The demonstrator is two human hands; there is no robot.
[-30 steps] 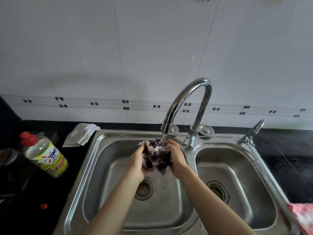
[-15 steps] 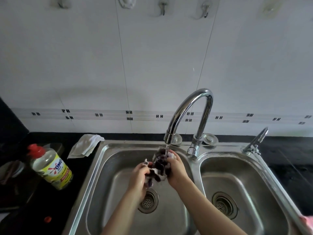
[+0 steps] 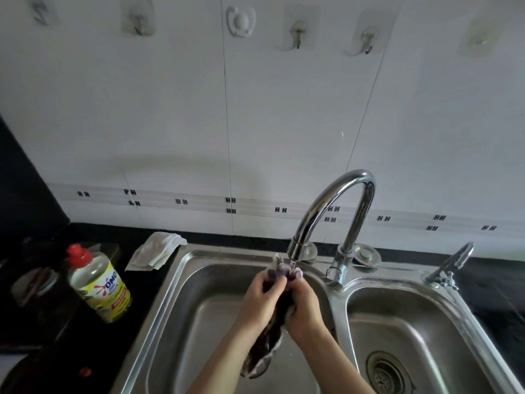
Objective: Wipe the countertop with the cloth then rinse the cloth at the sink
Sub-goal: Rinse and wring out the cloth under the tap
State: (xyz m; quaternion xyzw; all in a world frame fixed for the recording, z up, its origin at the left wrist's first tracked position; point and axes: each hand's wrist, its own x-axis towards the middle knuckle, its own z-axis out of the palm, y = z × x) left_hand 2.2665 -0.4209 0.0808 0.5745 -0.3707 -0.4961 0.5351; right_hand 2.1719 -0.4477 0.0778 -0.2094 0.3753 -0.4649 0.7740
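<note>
Both hands hold a dark purple and white cloth point(image 3: 270, 334) over the left basin of a steel double sink point(image 3: 181, 285). My left hand point(image 3: 262, 298) and my right hand point(image 3: 304, 305) press together on its upper part, right under the spout of the curved chrome tap point(image 3: 332, 200). A thin stream of water runs onto the cloth's top. Its lower end hangs loose between my forearms. The black countertop point(image 3: 56, 362) lies left of the sink.
A dish soap bottle point(image 3: 98, 284) with a red cap stands on the counter at left. A crumpled white rag point(image 3: 156, 251) lies at the sink's back left corner. A small second tap point(image 3: 450, 265) stands at right. Hooks hang on the tiled wall.
The camera has tilted upward, showing the wall hooks. My hands have closed together on the cloth, and its lower end now hangs down lengthwise.
</note>
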